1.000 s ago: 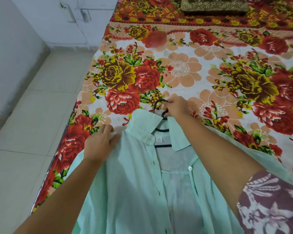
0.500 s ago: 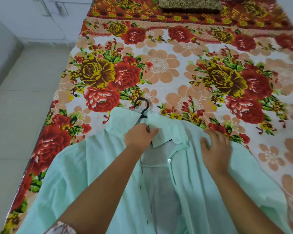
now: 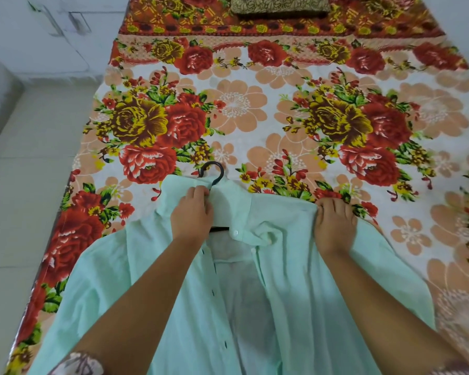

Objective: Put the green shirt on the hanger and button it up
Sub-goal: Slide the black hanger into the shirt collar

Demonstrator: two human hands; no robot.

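Note:
The pale green shirt (image 3: pixel 146 266) lies front up and unbuttoned on the bed, its two front panels spread apart. A black hanger sits inside it; its hook (image 3: pixel 215 170) sticks out above the collar and a short piece of its bar (image 3: pixel 219 228) shows below the collar. My left hand (image 3: pixel 192 213) holds the left collar just under the hook, fingers curled on the cloth. My right hand (image 3: pixel 335 224) grips the top of the shirt's right shoulder, where the fabric bunches. A white button (image 3: pixel 234 233) shows on the right collar band.
The shirt lies on a floral bedsheet (image 3: pixel 241 104) in red, yellow and peach. A dark gold cushion (image 3: pixel 279 6) lies at the far end. The bed's left edge (image 3: pixel 65 201) drops to a pale tiled floor (image 3: pixel 19 185).
My right hand left the hanger hook and went to the right shoulder, then slid up to its top edge. My left hand left the left shoulder and went to the collar by the hook.

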